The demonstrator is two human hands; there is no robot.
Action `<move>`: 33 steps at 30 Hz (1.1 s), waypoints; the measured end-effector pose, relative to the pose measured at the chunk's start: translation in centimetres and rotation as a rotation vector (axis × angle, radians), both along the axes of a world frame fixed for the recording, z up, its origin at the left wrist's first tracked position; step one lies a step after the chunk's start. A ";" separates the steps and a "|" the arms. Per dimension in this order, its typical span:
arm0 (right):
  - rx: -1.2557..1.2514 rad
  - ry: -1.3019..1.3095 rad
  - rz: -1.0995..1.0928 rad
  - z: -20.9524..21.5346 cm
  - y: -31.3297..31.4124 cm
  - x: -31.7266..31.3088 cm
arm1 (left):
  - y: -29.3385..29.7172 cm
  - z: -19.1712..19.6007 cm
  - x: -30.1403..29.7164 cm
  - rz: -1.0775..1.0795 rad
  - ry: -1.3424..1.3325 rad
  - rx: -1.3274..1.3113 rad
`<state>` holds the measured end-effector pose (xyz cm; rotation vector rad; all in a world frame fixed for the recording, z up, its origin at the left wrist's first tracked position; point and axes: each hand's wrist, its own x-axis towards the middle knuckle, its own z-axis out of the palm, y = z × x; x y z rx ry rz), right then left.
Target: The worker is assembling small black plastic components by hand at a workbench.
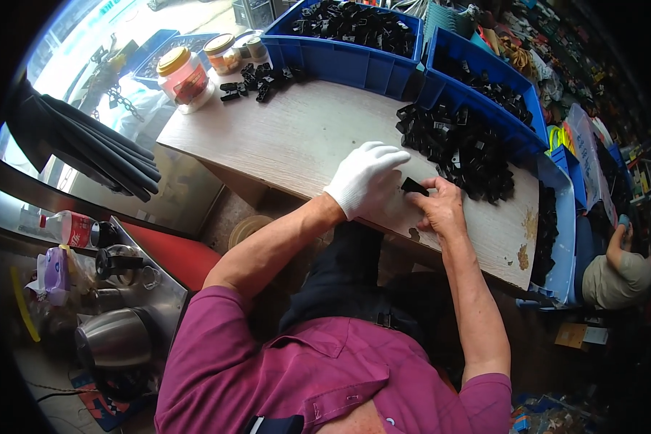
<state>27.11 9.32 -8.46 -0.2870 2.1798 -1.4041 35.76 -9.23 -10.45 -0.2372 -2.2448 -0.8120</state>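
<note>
My left hand (365,178), in a white knitted glove, is over the front part of the table. Its fingers curl toward my right hand, and whatever they pinch is hidden or too small to name. My bare right hand (443,208) holds a small black clip (413,186) between thumb and fingers, just to the right of the glove. Beyond the right hand, a heap of black clips (459,148) lies on the pale wooden table (282,137). A smaller group of black clips (257,81) lies at the table's far left.
Blue bins (340,61) of black parts line the far side; another blue bin (477,107) and a light-blue crate (566,239) are on the right. Lidded jars (184,79) stand at the far left corner. A metal kettle (116,338) is at left; another person (618,278) sits at right.
</note>
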 end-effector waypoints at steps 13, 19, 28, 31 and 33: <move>-0.356 -0.125 -0.342 2.0 9.8 -2.6 | -22.7 -2.4 0.7 1.143 -0.432 -0.321; -0.365 0.195 -0.934 2.3 17.8 -7.2 | -19.6 -3.7 1.2 0.827 -0.237 -0.326; -0.151 -0.132 -0.407 1.9 7.9 -3.1 | -11.5 -2.4 -0.3 0.622 -0.186 -0.376; -0.098 -0.128 -0.365 1.5 5.7 -3.0 | -10.6 -2.3 -0.8 0.598 -0.199 -0.365; -0.011 -0.083 -0.284 1.6 4.8 -2.8 | -10.2 -2.1 -0.9 0.579 -0.196 -0.362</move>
